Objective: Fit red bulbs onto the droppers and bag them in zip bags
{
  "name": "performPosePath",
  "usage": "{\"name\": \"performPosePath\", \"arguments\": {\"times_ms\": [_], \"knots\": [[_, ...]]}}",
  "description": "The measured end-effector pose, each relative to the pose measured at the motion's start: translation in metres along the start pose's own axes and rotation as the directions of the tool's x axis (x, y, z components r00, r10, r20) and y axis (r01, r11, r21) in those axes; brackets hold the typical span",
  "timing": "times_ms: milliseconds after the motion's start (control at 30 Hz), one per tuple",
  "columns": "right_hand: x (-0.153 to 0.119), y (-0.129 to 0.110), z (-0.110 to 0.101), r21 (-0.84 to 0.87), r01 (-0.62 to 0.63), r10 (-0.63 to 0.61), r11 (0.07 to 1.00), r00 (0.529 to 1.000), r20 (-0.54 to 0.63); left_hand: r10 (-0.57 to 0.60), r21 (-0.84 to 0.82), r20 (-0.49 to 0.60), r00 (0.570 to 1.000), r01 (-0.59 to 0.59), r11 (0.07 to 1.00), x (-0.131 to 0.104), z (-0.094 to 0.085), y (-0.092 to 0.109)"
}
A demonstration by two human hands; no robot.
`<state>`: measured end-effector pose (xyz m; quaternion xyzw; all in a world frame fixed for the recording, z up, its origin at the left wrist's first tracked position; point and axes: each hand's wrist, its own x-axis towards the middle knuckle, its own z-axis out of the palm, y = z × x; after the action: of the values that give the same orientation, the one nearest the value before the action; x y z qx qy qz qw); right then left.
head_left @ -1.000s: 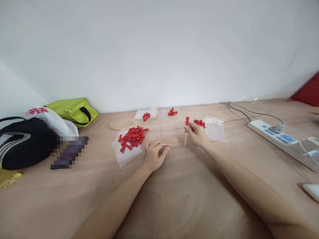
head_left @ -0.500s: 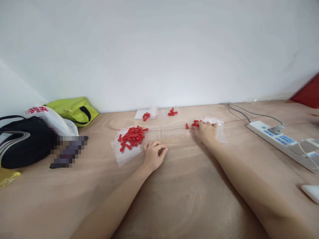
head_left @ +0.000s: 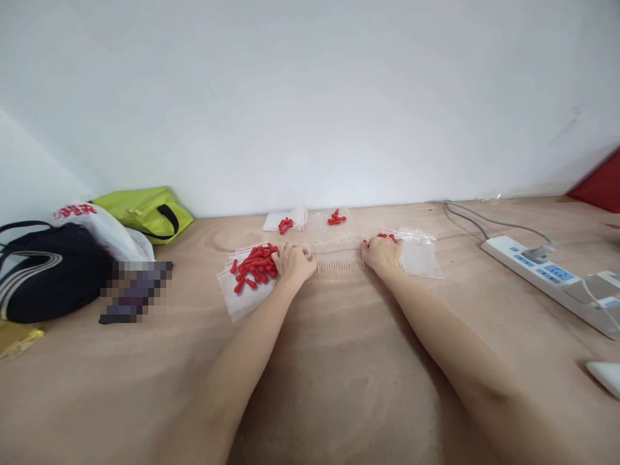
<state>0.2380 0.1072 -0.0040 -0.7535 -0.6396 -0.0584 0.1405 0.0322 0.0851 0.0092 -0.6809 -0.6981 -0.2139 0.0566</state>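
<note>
My left hand (head_left: 293, 263) rests over the left part of the rows of clear thin pieces (head_left: 338, 254), fingers bent, beside the large pile of red rubber bulbs (head_left: 256, 263). That pile lies on clear zip bags (head_left: 236, 302). At the right end of the rows, my right hand (head_left: 383, 253) has its fingers bent over a red bulb (head_left: 365, 243), which is mostly hidden. More red bulbs (head_left: 386, 236) show just behind that hand. Whether the left fingers pinch a clear piece is too small to tell.
Small red groups lie at the back, left (head_left: 285, 225) and right (head_left: 336, 217). Clear bags (head_left: 420, 254) are right of my right hand. A power strip (head_left: 533, 265) stands at the right; a black bag (head_left: 53, 271) and a green bag (head_left: 145, 213) are at the left.
My left hand has moved up and forward onto the clear rows. My right hand has shifted left from the right-hand red bulbs to the single bulb by the rows.
</note>
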Motion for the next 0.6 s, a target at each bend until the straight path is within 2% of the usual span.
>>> {"name": "performPosePath", "arguments": {"times_ms": [100,167,233,300,333,400,500,600], "knots": [[-0.009,-0.002,-0.006,0.065,0.039,-0.035,0.997,0.998,-0.054,0.005,0.072,-0.019,1.0,-0.004,0.997,0.004,0.004,0.006],[-0.022,-0.001,-0.012,0.17,0.178,-0.16,0.969,0.981,-0.114,0.017,0.106,-0.038,0.999,-0.013,0.994,0.004,0.007,0.007],[-0.041,0.001,-0.016,0.291,0.388,-0.357,0.874,0.921,-0.155,0.022,0.117,-0.047,0.999,-0.016,0.993,0.004,0.01,0.008],[-0.059,0.003,-0.019,0.372,0.564,-0.541,0.737,0.822,-0.176,0.019,0.117,-0.046,0.999,-0.014,0.993,0.005,0.012,0.009],[-0.067,0.004,-0.019,0.391,0.613,-0.597,0.686,0.782,-0.179,0.016,0.116,-0.044,0.999,-0.011,0.993,0.006,0.013,0.009],[-0.078,0.004,-0.018,0.408,0.653,-0.646,0.638,0.742,-0.179,0.014,0.115,-0.044,0.999,-0.009,0.993,0.008,0.015,0.011],[-0.083,0.002,-0.015,0.418,0.644,-0.636,0.641,0.75,-0.18,0.01,0.111,-0.045,0.999,-0.005,0.994,0.008,0.013,0.014],[-0.082,0.0,-0.013,0.43,0.643,-0.641,0.634,0.748,-0.172,0.025,0.094,-0.037,0.999,-0.021,0.995,-0.001,0.003,0.014]]}}
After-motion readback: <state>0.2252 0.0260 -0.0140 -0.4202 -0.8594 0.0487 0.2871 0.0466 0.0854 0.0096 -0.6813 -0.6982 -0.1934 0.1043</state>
